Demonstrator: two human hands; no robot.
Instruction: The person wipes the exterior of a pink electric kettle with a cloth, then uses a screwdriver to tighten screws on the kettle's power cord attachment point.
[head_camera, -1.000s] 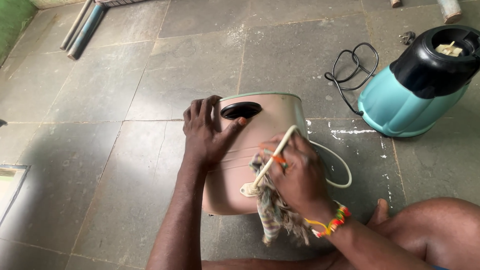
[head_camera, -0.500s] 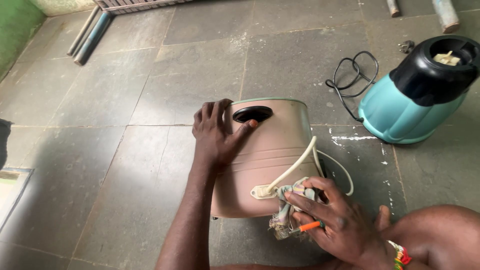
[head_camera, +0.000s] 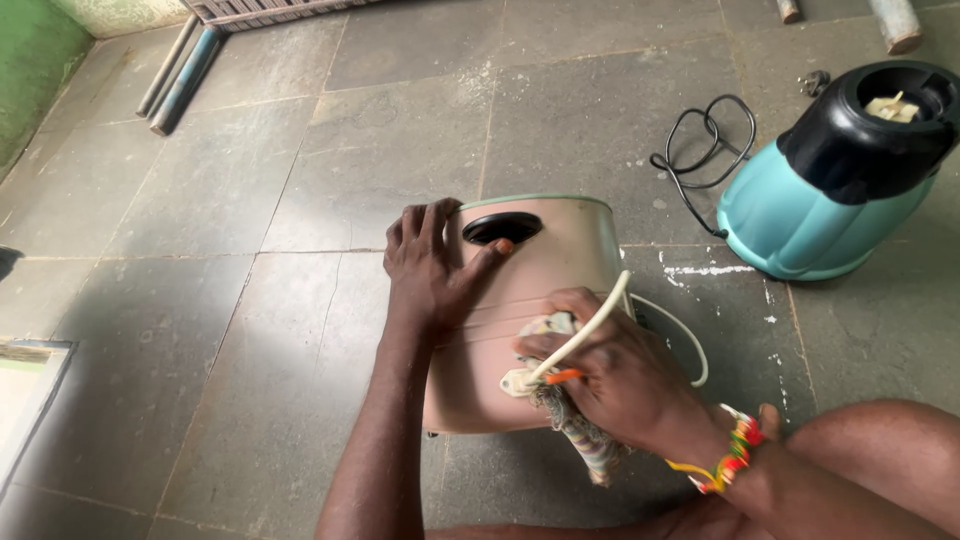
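Head view looks straight down on a pale pink, rounded plastic appliance housing (head_camera: 530, 300) lying on its side on the grey stone-tile floor (head_camera: 250, 330), right in front of the seated person. The left hand (head_camera: 430, 265) lies spread flat over the housing's upper left edge, fingers wide, thumb reaching toward the dark oval opening (head_camera: 502, 228) in its side. The right hand (head_camera: 610, 375) is closed around a striped, crumpled cloth (head_camera: 585, 440) pressed against the housing's lower right part; a cream power cord (head_camera: 590, 335) runs across the back of that hand, and its cream plug (head_camera: 518, 382) sits just beside the fingers. A small orange piece shows at the fingers, too small to make out. A bright beaded wristband (head_camera: 735, 450) circles the right wrist.

Off to the right, well apart, stands a teal blender base with a black top (head_camera: 830, 190), its black cable (head_camera: 700, 150) looped on the floor beside it. Grey pipes (head_camera: 175, 75) lie near the green wall (head_camera: 30, 60) at the upper left. White paint flecks (head_camera: 700, 270) mark the tiles between the two appliances.
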